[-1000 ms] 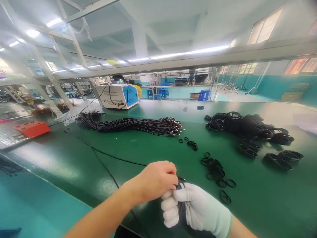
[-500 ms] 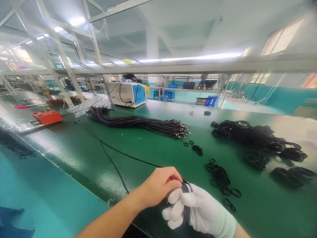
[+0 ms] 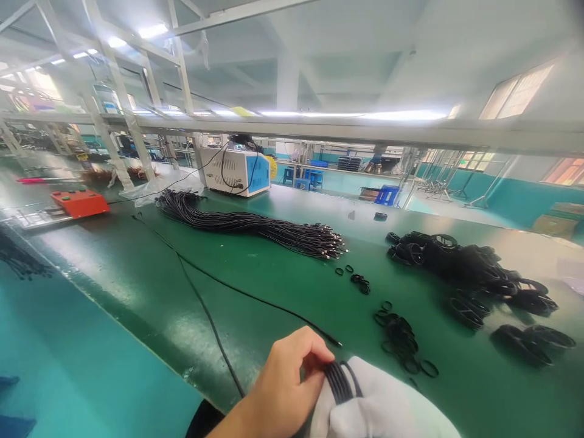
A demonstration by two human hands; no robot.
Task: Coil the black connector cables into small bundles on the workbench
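A coil of black cable [image 3: 340, 383] sits between my two hands at the bottom of the view. The gloved right hand [image 3: 387, 401] is wrapped round it, its lower part cut off by the frame edge. My bare left hand [image 3: 287, 377] pinches the coil's upper left side with thumb and forefinger. Just beyond the hands, a loose black cable [image 3: 274, 302] runs across the green table, its metal tip near the left knuckles. A heap of small black rings [image 3: 401, 334] lies to the right of the hands.
A long bundle of black cables [image 3: 250, 224] lies across the green table [image 3: 155, 292]. Behind it stands a white and blue machine [image 3: 235, 172]. Coiled black cables [image 3: 460, 261] are piled at right. An orange control box [image 3: 82, 202] sits at left, and a shelf beam [image 3: 319, 126] crosses overhead.
Both hands have moved lower in the view with the coil, as the view has turned left. The right fingers, partly loosened half a second ago, are now mostly hidden. The loose cable's tip is uncovered.
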